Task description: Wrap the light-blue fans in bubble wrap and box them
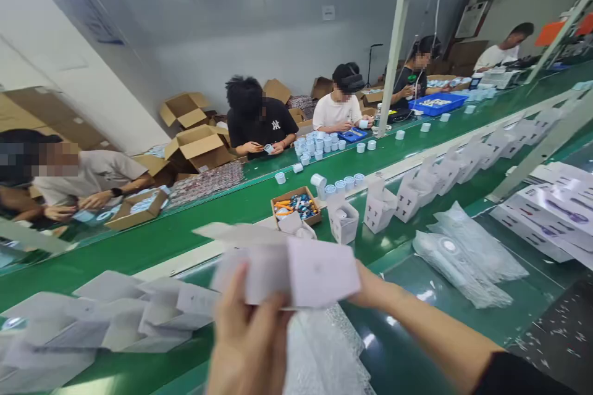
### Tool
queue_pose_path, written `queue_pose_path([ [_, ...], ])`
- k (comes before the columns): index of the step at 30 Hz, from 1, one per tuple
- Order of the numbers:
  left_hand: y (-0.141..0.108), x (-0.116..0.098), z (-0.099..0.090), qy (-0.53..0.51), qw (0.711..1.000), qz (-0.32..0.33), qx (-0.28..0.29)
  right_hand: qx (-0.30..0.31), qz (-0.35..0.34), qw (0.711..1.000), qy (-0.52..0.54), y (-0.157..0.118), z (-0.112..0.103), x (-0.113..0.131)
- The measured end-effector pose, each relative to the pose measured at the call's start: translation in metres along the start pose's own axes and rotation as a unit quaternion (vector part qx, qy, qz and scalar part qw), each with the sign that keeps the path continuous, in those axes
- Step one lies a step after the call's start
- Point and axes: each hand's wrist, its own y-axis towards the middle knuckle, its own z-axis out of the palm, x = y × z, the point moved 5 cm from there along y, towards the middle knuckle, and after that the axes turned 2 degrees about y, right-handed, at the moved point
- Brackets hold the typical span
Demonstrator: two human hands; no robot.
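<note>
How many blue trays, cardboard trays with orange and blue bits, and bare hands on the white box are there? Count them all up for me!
Blue trays: 2, one big tray and one small tray
Cardboard tray with orange and blue bits: 1
Hands at the white box: 2, left hand and partly hidden right hand
Total: 5 (far end too blurry to count)
</note>
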Motion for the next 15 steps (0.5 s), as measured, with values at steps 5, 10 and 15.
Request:
queue_pose_path([
  [5,-0.04,-0.13,0.11,-0.098,0.982,0.122,0.103,-0.17,0.304,0.935,-0.062,-0.175,-0.133,-0.118],
  [10,-0.041,-0.209,0.166,-0.131,0.95,0.249,0.137,-0.182,0.331,0.915,0.142,-0.267,-0.161,-0.14],
  [15,-0.043,-0.231,0.196,-0.107,0.934,0.308,0.147,-0.041,0.307,0.917,0.251,-0.265,-0.144,-0.154],
])
